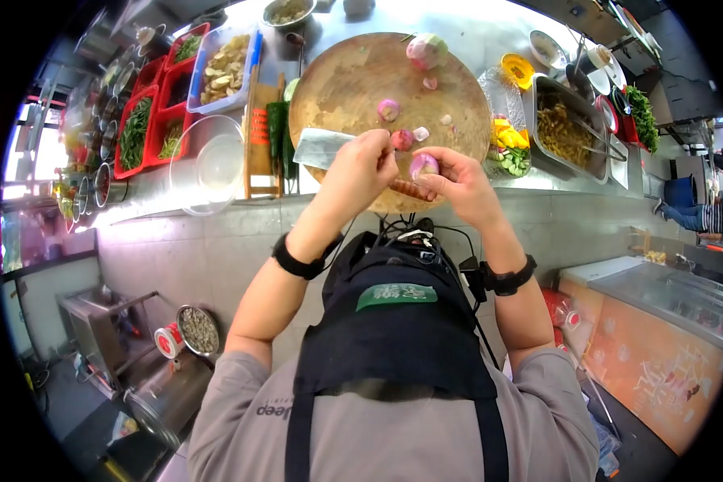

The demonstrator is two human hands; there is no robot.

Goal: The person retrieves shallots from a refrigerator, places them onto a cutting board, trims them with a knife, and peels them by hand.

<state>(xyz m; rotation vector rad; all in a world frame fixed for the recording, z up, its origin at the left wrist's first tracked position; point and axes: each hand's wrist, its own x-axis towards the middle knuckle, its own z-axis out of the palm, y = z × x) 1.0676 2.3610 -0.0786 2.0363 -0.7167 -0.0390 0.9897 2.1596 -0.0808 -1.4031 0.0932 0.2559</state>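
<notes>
My right hand (462, 181) holds a small peeled-looking red onion (424, 166) between its fingertips over the near part of the round wooden chopping board (341, 80). Beside it, my left hand (360, 173) is closed in a pinch; whatever is in its fingers is hidden. Under the hands a cleaver lies across the board, its broad blade (320, 146) sticking out to the left and its brown handle (410, 190) showing between them. Two more red onions (388, 109) and a few small pale pieces (420, 134) lie beyond. A larger round pink-and-green vegetable (426, 51) sits at the far edge.
Left of the board are cucumbers (276, 132), a clear tub (237, 104) of sliced pale food, red bins (128, 166) of greens and a clear round container (209, 193). To the right stand cut yellow and green vegetables (508, 145) and a metal tray (598, 169) with tongs.
</notes>
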